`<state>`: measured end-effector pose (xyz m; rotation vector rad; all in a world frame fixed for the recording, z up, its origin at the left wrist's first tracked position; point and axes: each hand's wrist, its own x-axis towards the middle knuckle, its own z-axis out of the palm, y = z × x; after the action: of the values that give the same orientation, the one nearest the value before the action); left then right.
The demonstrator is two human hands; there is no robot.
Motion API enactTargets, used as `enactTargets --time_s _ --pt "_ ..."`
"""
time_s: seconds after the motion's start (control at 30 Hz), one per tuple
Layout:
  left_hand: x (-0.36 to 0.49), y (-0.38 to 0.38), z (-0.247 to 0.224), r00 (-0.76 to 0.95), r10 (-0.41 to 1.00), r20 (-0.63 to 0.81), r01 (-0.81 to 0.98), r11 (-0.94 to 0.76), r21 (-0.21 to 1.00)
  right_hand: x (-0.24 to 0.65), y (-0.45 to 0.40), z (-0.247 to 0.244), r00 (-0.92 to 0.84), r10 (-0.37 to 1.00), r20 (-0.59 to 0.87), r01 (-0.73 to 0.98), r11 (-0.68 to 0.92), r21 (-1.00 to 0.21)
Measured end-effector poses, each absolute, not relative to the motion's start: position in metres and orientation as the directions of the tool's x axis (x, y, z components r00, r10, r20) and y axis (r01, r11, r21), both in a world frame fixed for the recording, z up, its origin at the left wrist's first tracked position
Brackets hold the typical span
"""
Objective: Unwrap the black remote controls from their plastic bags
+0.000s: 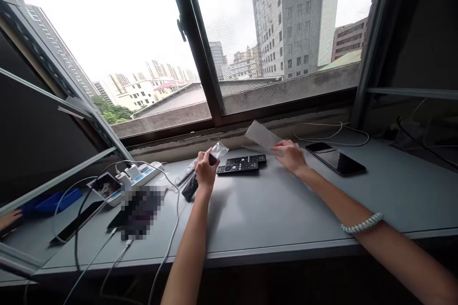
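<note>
My left hand point(205, 170) is closed round a dark object in a clear plastic bag point(219, 149), whose loose end sticks up past the fingers. Just behind and below that hand, more black items in clear wrapping point(190, 186) rest on the grey table point(272, 214). Two black remote controls point(240, 167) lie side by side, overlapping, between my hands. My right hand point(290, 156) pinches a thin whitish sheet point(263, 136) by its lower right corner, raised near the window sill. What the sheet is made of cannot be told.
A black phone point(336, 158) lies at the right, beside a looped white cable point(331, 143). At the left are a white power strip point(143, 176) with plugs, a partly blurred device point(139, 212), trailing cables and a blue tray point(59, 201). Another person's hand point(10, 219) shows at the far left.
</note>
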<state>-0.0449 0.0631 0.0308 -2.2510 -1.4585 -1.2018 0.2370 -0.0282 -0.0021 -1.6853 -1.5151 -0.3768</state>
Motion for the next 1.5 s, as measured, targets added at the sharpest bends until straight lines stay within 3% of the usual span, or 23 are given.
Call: enactTargets --time_s 0.17,0.33,0.53,0.77,0.87,1.07,1.27,1.5 --pt "-0.027 0.045 0.034 0.389 0.539 0.747 0.686 -0.711 0.156 0.214 -0.027 -0.002 0.254 0.696 0.672 0.798 0.242 -0.553" --pt "-0.009 0.026 0.032 0.571 0.544 0.615 0.62 -0.776 0.112 0.185 -0.041 0.015 0.216 0.736 0.642 0.598 0.421 -0.682" --pt "0.004 0.012 0.028 0.692 0.556 0.46 0.59 -0.803 0.085 0.18 -0.043 0.008 0.106 0.873 0.475 0.485 0.372 -0.792" --pt "0.008 0.004 0.03 0.72 0.526 0.453 0.561 -0.825 0.067 0.187 -0.04 0.009 0.089 0.984 0.153 0.162 0.137 -0.977" --pt "0.01 0.004 0.031 0.698 0.564 0.44 0.599 -0.797 0.072 0.185 -0.044 0.014 0.057 0.993 0.102 0.067 0.098 -0.993" --pt "0.009 0.008 0.03 0.648 0.711 0.273 0.732 -0.68 0.034 0.179 -0.045 0.016 -0.023 0.992 0.12 0.196 0.122 -0.973" --pt "0.01 0.007 0.033 0.635 0.713 0.298 0.736 -0.675 0.046 0.184 -0.044 0.017 -0.02 0.993 0.119 0.277 0.12 -0.953" --pt "0.015 -0.004 0.034 0.697 0.656 0.29 0.666 -0.742 0.079 0.184 -0.041 0.013 -0.009 0.99 0.141 0.257 0.138 -0.957"
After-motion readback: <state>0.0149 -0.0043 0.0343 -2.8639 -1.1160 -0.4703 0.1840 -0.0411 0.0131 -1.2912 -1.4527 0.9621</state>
